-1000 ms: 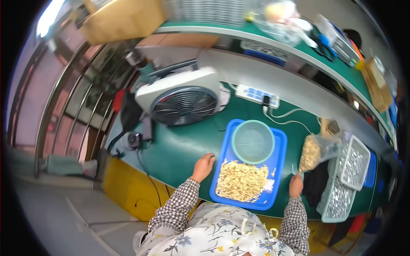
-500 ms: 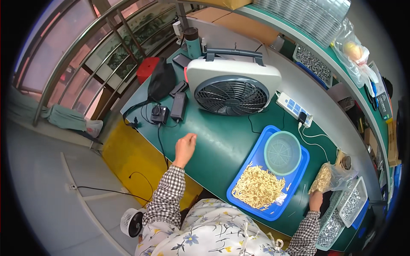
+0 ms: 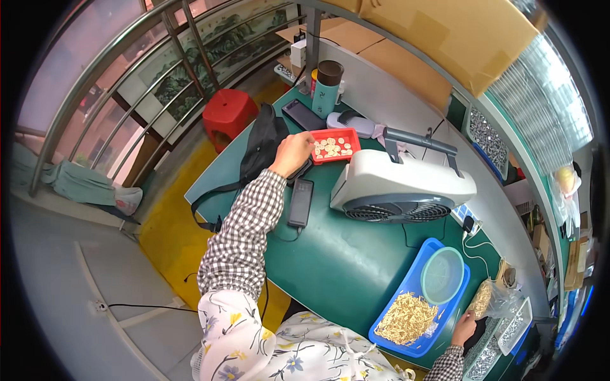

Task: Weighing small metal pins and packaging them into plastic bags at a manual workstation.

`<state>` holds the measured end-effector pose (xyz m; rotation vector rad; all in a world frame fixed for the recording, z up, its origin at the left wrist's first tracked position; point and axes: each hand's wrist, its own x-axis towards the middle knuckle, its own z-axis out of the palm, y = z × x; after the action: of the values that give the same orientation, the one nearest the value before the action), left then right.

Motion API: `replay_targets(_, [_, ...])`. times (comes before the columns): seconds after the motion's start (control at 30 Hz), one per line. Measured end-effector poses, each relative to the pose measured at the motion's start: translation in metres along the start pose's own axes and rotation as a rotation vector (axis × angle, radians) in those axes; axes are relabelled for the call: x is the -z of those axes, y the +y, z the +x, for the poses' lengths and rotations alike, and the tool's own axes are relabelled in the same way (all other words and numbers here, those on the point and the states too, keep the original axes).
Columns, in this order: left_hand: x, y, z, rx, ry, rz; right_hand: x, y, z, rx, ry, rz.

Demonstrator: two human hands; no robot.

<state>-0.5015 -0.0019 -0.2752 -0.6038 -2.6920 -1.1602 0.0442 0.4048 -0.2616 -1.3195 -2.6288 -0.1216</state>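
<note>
My left hand (image 3: 293, 154) reaches to the far left of the green table, its fingers closed at the left rim of a small red tray (image 3: 351, 131). Pale round slices or discs (image 3: 333, 148) lie in that tray. At the near right, my right hand (image 3: 464, 328) is closed at the lower end of a clear plastic bag (image 3: 483, 298) of gold-coloured pins; its fingertips are partly hidden. Beside it stands a blue tray (image 3: 397, 348) holding a heap of similar loose pins (image 3: 406, 317) and a pale green round basket (image 3: 443, 275).
A white box fan (image 3: 406, 187) stands mid-table. Around my left arm are a black bag (image 3: 259, 149), a black device with a cable (image 3: 300, 202), a phone (image 3: 303, 115) and a teal bottle (image 3: 326, 89). Baskets of metal parts (image 3: 486, 355) sit at right.
The view has swung left. My left hand has moved forward from above the near table edge to the red tray, which was hidden before. My right hand has stayed at the plastic bag.
</note>
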Motion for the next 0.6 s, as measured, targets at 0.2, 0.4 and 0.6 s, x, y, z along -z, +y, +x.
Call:
replay_targets(0.2, [-0.045,-0.015,0.066,0.057,-0.415,-0.135,0.02,-0.046,0.025,0.013,-0.008,-0.063])
replay_targets(0.4, [-0.092,-0.039,0.08,-0.118,-0.514,0.127,0.016,-0.054,0.025,0.007,-0.03,-0.057])
replay_targets(0.6, [-0.117,-0.047,0.077,-0.29,-0.446,0.375,0.01,-0.048,0.011,-0.057,-0.138,-0.099])
